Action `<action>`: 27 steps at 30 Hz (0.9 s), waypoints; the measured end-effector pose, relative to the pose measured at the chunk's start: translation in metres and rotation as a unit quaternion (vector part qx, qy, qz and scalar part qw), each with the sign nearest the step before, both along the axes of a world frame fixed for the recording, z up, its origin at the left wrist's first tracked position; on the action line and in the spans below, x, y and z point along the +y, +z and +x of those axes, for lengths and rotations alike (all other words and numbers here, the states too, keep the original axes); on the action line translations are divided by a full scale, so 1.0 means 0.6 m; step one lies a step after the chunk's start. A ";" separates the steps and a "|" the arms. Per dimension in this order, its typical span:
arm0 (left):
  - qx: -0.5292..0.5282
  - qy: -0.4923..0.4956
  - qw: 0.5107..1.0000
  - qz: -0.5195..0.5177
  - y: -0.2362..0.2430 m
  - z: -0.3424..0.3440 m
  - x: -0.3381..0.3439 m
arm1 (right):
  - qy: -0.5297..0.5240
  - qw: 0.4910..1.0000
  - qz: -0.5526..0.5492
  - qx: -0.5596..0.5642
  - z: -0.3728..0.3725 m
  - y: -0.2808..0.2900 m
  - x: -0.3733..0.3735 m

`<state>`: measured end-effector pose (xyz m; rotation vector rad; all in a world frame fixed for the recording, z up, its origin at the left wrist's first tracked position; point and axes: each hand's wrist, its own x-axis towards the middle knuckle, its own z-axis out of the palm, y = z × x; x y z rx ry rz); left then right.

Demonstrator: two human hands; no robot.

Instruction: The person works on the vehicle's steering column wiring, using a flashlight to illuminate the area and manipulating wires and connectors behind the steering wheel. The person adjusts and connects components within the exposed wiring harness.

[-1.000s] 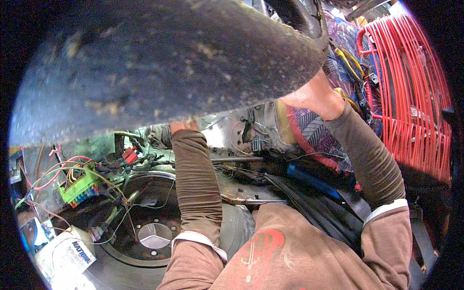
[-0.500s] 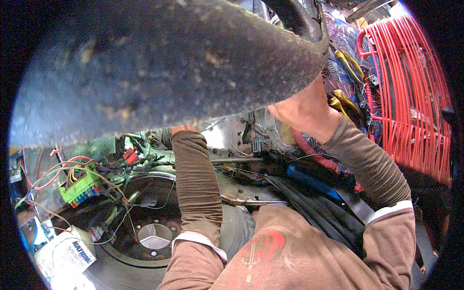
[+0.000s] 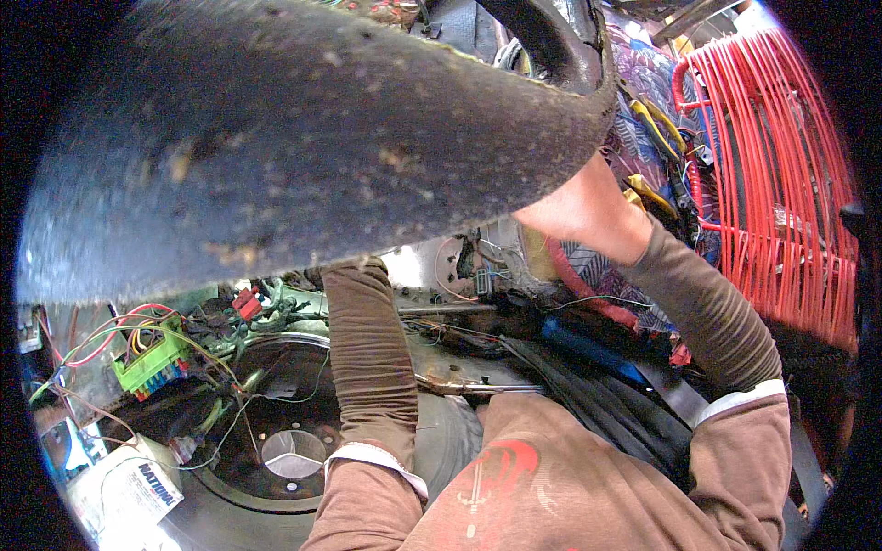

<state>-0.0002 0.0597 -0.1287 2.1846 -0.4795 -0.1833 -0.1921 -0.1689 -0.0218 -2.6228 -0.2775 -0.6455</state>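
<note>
A large dark curved panel [image 3: 322,156], rough and speckled with tan spots, fills the upper left close to the view. My right hand [image 3: 593,216] reaches up behind its right-hand edge; the back of the hand and the wrist show, while the fingers are hidden. My left forearm [image 3: 372,340], in a brown sleeve, goes up behind the panel's lower edge. The left hand itself is covered by the panel. Below and left of that forearm is a wheel [image 3: 230,491] with a dark hub.
Loose coloured wires run from a green connector block [image 3: 152,358] at the left. A white box [image 3: 124,487] stands below it. On the right are a red-corded frame [image 3: 772,184], patterned fabric [image 3: 634,73] and yellow-handled tools [image 3: 652,197]. A dark curved rim [image 3: 556,46] crosses the top.
The panel's lower edge sits slightly lower and now covers the bit of left hand that showed before. More of the dark rim shows above it. My right hand stays at its edge.
</note>
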 end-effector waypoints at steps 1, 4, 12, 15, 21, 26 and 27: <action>0.054 0.008 0.998 -0.031 0.001 0.007 -0.004 | -0.031 0.998 -0.041 -0.025 -0.001 0.000 0.007; 0.140 0.028 0.986 -0.088 -0.003 0.004 -0.005 | -0.066 0.977 -0.172 -0.103 -0.005 0.004 0.012; 0.239 0.056 0.956 -0.160 0.000 0.001 -0.005 | 0.025 0.989 0.042 -0.140 0.015 -0.007 0.007; 0.258 0.059 0.949 -0.173 0.007 0.012 -0.011 | 0.098 0.992 0.068 -0.051 0.019 0.004 -0.008; 0.289 0.063 0.937 -0.188 0.008 0.005 -0.018 | -0.013 1.000 0.013 -0.024 0.009 0.014 0.009; 0.301 0.068 0.930 -0.197 0.010 0.007 -0.020 | 0.004 0.975 -0.167 -0.149 0.005 0.014 0.005; 0.304 0.067 0.929 -0.201 0.011 0.008 -0.019 | 0.001 0.987 -0.126 -0.100 0.008 0.012 0.005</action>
